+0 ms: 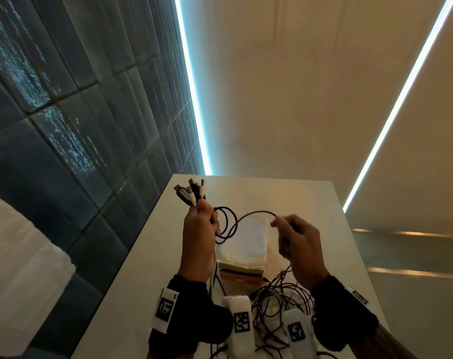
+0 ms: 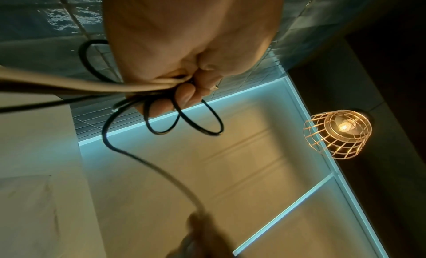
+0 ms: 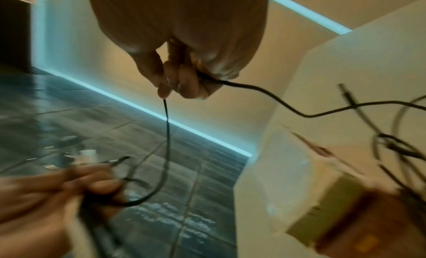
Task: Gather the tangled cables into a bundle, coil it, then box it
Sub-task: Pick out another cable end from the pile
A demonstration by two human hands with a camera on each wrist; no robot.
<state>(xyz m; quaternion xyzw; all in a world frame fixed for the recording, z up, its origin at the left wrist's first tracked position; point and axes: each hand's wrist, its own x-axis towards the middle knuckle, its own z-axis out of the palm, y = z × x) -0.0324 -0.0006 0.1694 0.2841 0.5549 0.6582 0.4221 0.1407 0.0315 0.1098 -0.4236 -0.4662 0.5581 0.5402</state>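
My left hand is raised over the white table and grips a bunch of black and white cables; their plug ends fan out above the fist. In the left wrist view the fingers curl round the cables, with black loops hanging below. One black cable arcs from that fist to my right hand, which pinches it between thumb and fingers. From there it drops to the tangled cables lying on the table near me. An open box with pale flaps stands between my forearms.
A dark tiled wall runs along the table's left side. Light strips line the pale wall behind. In the left wrist view a wire-cage lamp glows. A white surface lies at the far left.
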